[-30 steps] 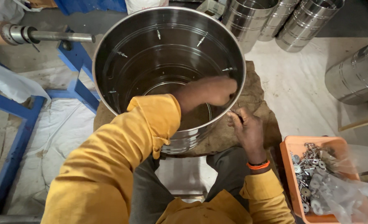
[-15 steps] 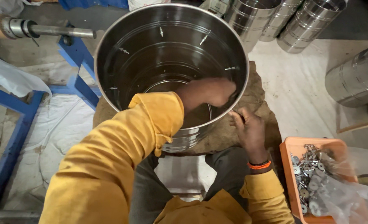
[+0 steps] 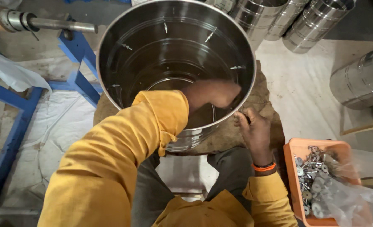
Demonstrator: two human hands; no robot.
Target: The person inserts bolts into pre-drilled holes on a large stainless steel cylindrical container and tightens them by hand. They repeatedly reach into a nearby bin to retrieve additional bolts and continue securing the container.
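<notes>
A person in a yellow long-sleeved top sits over a large stainless steel drum [image 3: 152, 54], seen from above. The drum rests on a brown burlap pad [image 3: 258, 105] between the knees, its open mouth tipped towards the camera.

The left hand [image 3: 213, 93] reaches down inside the drum, against the inner wall on the near right side. It is motion-blurred, so whether its fingers are spread or closed on something cannot be told. The right hand [image 3: 253, 132] is outside the same stretch of wall, just below the rim, with its fingers [image 3: 243, 120] curled in narrow against the steel, as if pinching something small that is too tiny to make out. The two hands face each other with the drum wall between them.

Compared with a second ago, the drum fills more of the view and the left hand is smeared where it had been sharp, so it is now moving inside the drum; the right hand has stayed at the same spot on the wall. In my judgement, work at this point of the wall is under way, not finished.

Beyond the left fingers, small fasteners [image 3: 237, 67] stick out around the inner wall. Near the right wrist sits an orange tray [image 3: 293, 151] of metal washers and bolts [image 3: 310, 168], partly under a clear plastic bag [image 3: 354, 197]. More steel drums [image 3: 317, 21] lie on the floor beyond.
</notes>
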